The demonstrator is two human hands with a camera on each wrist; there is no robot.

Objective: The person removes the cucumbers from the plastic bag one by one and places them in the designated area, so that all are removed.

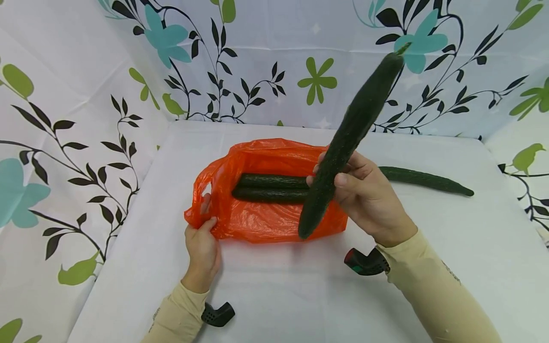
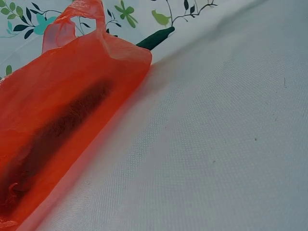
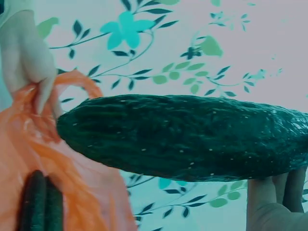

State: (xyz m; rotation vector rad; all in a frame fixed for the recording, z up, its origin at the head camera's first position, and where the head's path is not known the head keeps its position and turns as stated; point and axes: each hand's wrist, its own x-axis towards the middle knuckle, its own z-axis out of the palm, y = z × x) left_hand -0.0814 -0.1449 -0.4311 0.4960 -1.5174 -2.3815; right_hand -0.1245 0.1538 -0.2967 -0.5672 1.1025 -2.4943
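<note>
My right hand holds a long dark green cucumber up over the right part of an orange-red plastic bag. The cucumber slants, its stem end up and to the right; in the right wrist view the cucumber lies across the fingers. My left hand grips the bag at its left end, by the handle. Inside the open bag two more cucumbers lie side by side, their right ends hidden behind the raised one and my right hand.
Another cucumber lies on the white tabletop, right of the bag and partly behind my right hand. A patterned cloth with leaves and flowers hangs behind the table and along its sides. Black wrist-worn devices jut out at both wrists.
</note>
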